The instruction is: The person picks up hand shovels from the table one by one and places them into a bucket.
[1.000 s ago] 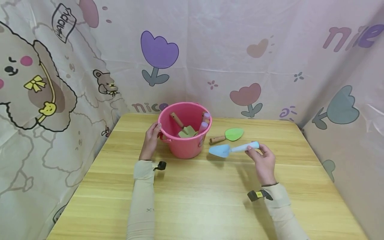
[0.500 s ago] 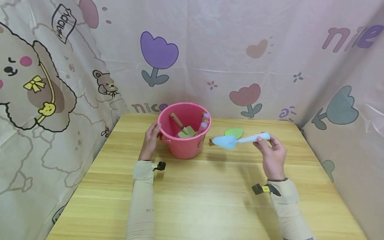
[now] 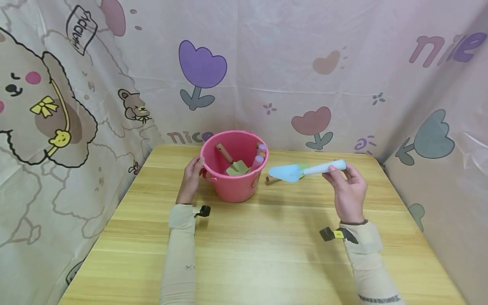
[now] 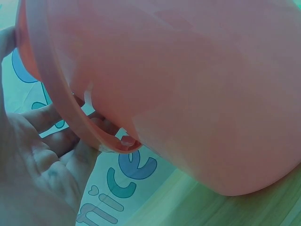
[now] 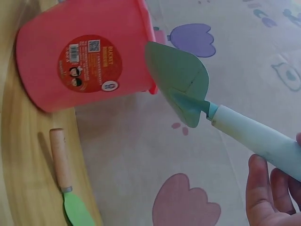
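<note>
The pink bucket (image 3: 235,190) stands upright on the table. My left hand (image 3: 190,179) grips its rim on the left side, the thumb over the edge and several fingers behind the rim in the left wrist view. My right hand (image 3: 350,195) pinches the pale handle end of a light-blue hand trowel (image 3: 286,173). The trowel is held in the air right of the bucket, blade toward it. Below and behind it lies a green trowel (image 5: 59,157) with a wooden handle, partly hidden in the head view. A pale-green shovel (image 3: 239,168) and lilac handles (image 3: 257,162) rest inside the bucket.
The wooden table (image 3: 244,254) reaches back to a patterned cloth (image 3: 259,67) hanging behind it and at both sides. A round label (image 5: 89,63) sits on the bucket's wall.
My right hand has lifted the light-blue trowel and carried it a little back and to the right, so it now overlaps the green trowel. My left hand and the bucket stay put.
</note>
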`<state>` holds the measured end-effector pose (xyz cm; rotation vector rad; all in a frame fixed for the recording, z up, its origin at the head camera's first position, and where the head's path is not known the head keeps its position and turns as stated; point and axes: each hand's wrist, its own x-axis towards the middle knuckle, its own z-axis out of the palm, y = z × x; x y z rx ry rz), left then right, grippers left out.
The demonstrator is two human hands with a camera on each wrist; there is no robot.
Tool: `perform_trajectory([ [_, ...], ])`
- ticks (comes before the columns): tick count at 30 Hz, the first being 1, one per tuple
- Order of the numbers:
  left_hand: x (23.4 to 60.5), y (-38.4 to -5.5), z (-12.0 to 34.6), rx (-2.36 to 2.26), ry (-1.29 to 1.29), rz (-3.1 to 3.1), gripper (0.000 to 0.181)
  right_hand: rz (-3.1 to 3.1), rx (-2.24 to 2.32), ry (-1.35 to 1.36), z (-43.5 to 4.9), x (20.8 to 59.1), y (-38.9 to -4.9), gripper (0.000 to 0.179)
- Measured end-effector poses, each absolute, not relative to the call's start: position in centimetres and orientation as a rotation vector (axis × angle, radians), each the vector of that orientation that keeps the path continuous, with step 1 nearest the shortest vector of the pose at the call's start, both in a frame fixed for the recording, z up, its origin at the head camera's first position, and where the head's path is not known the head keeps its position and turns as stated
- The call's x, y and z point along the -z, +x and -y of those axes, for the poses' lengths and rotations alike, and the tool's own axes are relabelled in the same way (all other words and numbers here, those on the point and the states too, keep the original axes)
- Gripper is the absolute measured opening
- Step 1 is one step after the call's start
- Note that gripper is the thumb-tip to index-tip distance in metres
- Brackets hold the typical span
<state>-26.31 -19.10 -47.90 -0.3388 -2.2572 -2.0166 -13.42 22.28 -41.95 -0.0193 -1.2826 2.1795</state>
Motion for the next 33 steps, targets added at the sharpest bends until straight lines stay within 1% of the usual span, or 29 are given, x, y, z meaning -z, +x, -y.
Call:
perform_trajectory([
  [5, 47.8, -26.3, 19.1, 2.018, -0.341, 2.259, 0.058, 1.257, -2.189, 0.016, -22.0, 41.3, -13.7, 0.022],
  [10, 47.8, -26.3, 19.1, 2.014, -0.327, 2.268, 0.059, 1.226, -2.201, 0.062, -21.5, 40.4, -14.1, 0.025],
  [17, 47.9, -26.4, 19.1, 2.017, -0.348, 2.263, 0.059, 1.16, -2.22, 0.167, -20.3, 39.3, -14.9, 0.017],
  [20, 47.9, -26.4, 19.1, 2.021, -0.362, 2.247, 0.058, 1.154, -2.223, 0.195, -19.7, 38.8, -15.3, 0.016],
  [33, 47.9, -26.4, 19.1, 2.031, -0.365, 2.236, 0.057, 1.292, -2.198, 0.157, -16.4, 38.2, -17.1, 0.02],
])
